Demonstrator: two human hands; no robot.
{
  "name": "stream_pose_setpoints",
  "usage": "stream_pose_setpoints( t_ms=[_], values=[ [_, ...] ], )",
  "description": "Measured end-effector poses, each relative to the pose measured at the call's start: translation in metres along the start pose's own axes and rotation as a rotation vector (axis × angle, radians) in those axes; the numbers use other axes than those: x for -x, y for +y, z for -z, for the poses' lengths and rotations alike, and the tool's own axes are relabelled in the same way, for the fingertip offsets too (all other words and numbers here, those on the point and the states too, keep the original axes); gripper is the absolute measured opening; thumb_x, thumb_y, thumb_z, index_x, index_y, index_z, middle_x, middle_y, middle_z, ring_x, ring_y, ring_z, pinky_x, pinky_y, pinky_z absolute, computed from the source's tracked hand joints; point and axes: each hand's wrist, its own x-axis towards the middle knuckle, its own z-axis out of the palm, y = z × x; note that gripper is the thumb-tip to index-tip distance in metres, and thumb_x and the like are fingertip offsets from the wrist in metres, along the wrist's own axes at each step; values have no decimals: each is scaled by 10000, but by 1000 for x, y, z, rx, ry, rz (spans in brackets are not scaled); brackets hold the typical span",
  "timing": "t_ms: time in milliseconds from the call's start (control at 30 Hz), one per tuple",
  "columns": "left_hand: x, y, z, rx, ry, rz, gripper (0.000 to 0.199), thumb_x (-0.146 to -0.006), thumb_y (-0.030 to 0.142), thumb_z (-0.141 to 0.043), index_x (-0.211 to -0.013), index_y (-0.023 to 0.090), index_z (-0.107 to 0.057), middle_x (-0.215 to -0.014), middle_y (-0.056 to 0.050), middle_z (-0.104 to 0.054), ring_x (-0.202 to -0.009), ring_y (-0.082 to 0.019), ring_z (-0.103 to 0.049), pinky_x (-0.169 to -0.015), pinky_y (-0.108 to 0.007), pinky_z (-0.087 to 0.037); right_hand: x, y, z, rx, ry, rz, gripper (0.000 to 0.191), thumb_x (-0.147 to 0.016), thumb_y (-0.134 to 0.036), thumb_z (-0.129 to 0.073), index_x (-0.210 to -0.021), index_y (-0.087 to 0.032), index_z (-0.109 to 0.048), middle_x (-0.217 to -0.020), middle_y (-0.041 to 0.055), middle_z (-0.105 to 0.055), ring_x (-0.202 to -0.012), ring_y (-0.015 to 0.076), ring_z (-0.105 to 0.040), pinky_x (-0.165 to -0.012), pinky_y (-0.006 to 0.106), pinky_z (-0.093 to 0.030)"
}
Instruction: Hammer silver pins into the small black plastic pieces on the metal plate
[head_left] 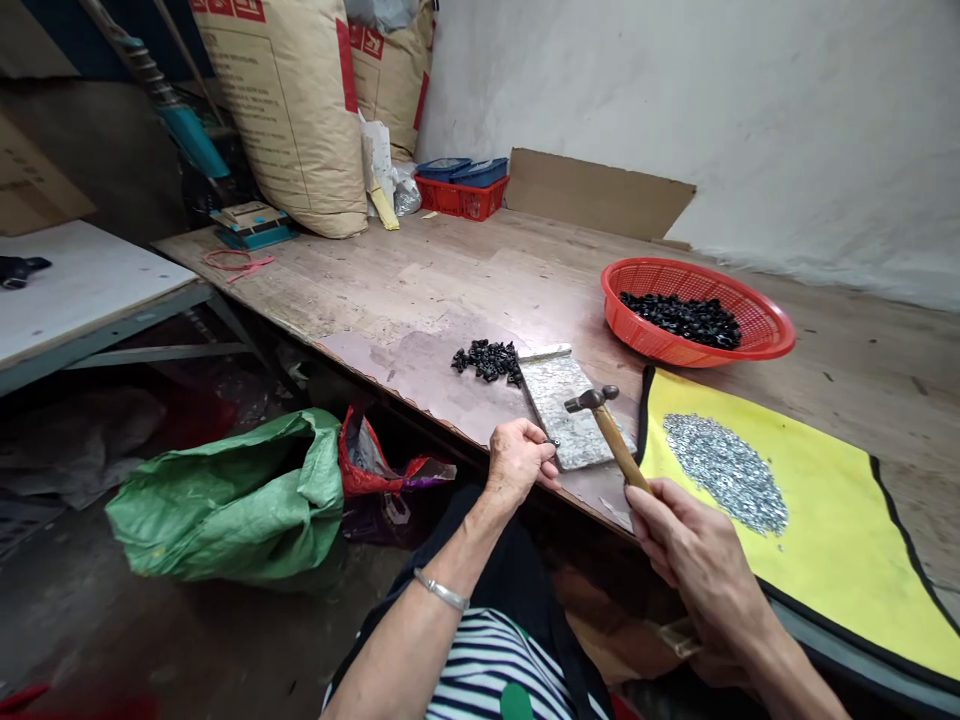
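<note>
My left hand [519, 458] is closed in a pinch on a small dark part [553, 443] at the near left edge of a worn, whitish block [562, 405]. Fingers hide most of that part. My right hand [694, 545] grips a ball-peen hammer [619, 445] by its wooden handle, the metal head held above the block. Just beyond the block's left side lies a small pile of black parts [487, 360]. To the right, a heap of small shiny metal pieces [726, 472] rests on a yellow cloth with black edging [832, 500].
A red plastic basket [776, 325] of black parts stands behind the yellow cloth. Large paper sacks [289, 110] and a red crate with blue containers [465, 198] are at the back. Below the bench's left edge sits an open green sack [232, 510].
</note>
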Motion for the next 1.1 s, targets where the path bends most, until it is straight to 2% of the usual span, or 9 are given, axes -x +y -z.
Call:
stream_pose_setpoints(
  t_ms=[100,233,433,567,733,867,967,1033,1100],
  values=[
    [-1,-2,0,10,13,-14,168,-639,-2,-525,-626,153,-461,-339,44,-489,-291,-127,-492,-303,-256,-478,16,15,0,329,137,283,302,-771,-502,-531,-792,-205,-586,-497,-10,-540,-395,133,-485,-391,237,-376],
    [-3,-4,-1,11,22,-37,170,-636,-5,-522,-611,154,-466,-341,53,-480,-294,-128,-495,-301,-255,-476,21,31,-7,532,221,428,304,-839,-473,-437,-814,-198,-565,-530,5,-587,-409,154,-540,-422,249,-396],
    [-3,-4,0,5,8,-18,166,-633,14,-554,-619,154,-466,-332,47,-485,-280,-140,-498,-299,-253,-470,28,17,-14,673,376,592,366,-905,-464,-362,-869,-174,-581,-564,21,-616,-414,153,-563,-411,237,-396],
    [-3,-6,0,-8,16,-11,170,-619,40,-596,-616,156,-471,-322,43,-489,-271,-134,-490,-302,-238,-467,33,10,-23,839,549,768,310,-939,-329,-386,-1001,-112,-598,-709,72,-667,-474,139,-592,-457,226,-403],
    [-4,-6,-1,-14,29,-15,180,-604,40,-599,-600,160,-466,-311,42,-485,-273,-135,-493,-307,-232,-466,33,9,-31,1055,497,788,351,-952,-281,-324,-839,-131,-621,-541,21,-594,-362,130,-516,-362,239,-311],
    [-3,-5,-1,-14,26,-5,178,-608,70,-624,-608,160,-470,-320,39,-495,-276,-134,-499,-313,-219,-460,41,-5,-21,978,523,805,306,-952,-280,-364,-1011,-114,-613,-737,56,-679,-475,136,-592,-439,230,-389],
    [-3,-5,0,-11,28,-4,172,-604,63,-616,-611,159,-473,-322,40,-497,-277,-132,-499,-319,-219,-462,47,-12,-20,926,626,802,297,-943,-270,-411,-1092,-81,-586,-890,112,-693,-603,165,-645,-518,236,-427],
    [-3,-6,0,-11,28,-5,166,-601,49,-596,-608,159,-473,-319,39,-497,-276,-134,-498,-319,-226,-465,46,-8,-26,930,681,794,290,-935,-253,-429,-1103,-72,-581,-884,124,-695,-614,175,-650,-526,243,-427],
    [-4,-6,0,-17,30,-7,164,-593,36,-578,-603,160,-471,-312,37,-495,-271,-138,-493,-312,-230,-462,42,0,-34,1004,645,772,301,-942,-251,-389,-1034,-73,-613,-741,102,-690,-499,171,-615,-450,255,-393]
  ],
)
